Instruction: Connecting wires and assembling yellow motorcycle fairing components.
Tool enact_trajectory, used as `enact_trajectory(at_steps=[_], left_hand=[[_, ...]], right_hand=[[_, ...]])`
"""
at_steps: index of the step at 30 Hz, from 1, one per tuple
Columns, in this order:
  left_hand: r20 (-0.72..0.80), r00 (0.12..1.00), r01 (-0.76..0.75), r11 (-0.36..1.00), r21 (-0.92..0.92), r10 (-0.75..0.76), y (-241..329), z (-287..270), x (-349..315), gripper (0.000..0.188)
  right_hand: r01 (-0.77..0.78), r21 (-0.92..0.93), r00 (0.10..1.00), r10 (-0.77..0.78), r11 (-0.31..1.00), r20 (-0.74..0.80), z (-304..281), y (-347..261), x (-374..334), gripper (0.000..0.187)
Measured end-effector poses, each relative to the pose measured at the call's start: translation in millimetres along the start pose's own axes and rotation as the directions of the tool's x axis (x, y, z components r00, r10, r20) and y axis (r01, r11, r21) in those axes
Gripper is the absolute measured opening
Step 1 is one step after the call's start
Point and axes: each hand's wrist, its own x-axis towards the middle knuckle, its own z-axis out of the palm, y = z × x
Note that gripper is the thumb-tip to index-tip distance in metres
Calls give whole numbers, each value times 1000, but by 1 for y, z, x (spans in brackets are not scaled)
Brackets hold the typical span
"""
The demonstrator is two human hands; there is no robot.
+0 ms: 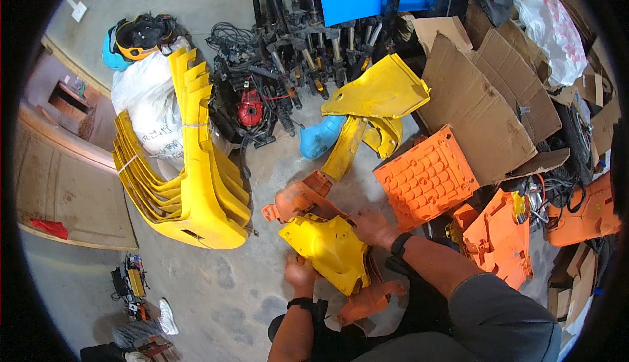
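Observation:
My left hand is closed on the lower left edge of a moulded yellow plastic panel. At the panel's upper right corner, my right hand grips its edge, the fingertips partly hidden. Just beyond the panel, an orange plastic part lies on the floor, partly covered by it. Another orange moulded piece shows below the panel, close to my legs.
Nested yellow covers stand on the left beside a white sack. Ahead lie yellow panels and a blue piece. Right are an orange crate-like part, cardboard and orange panels. Someone's shoe shows lower left.

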Motion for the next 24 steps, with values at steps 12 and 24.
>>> enact_trajectory(at_steps=[12,24], left_hand=[[-41,999,-22,996,86,26,10,-12,-1,31],[8,1000,19,993,112,-20,22,-12,0,33]], right_hand=[[29,90,1000,-29,996,-3,-5,-4,-2,36],[10,126,1000,-6,992,-31,-1,3,-2,33]])
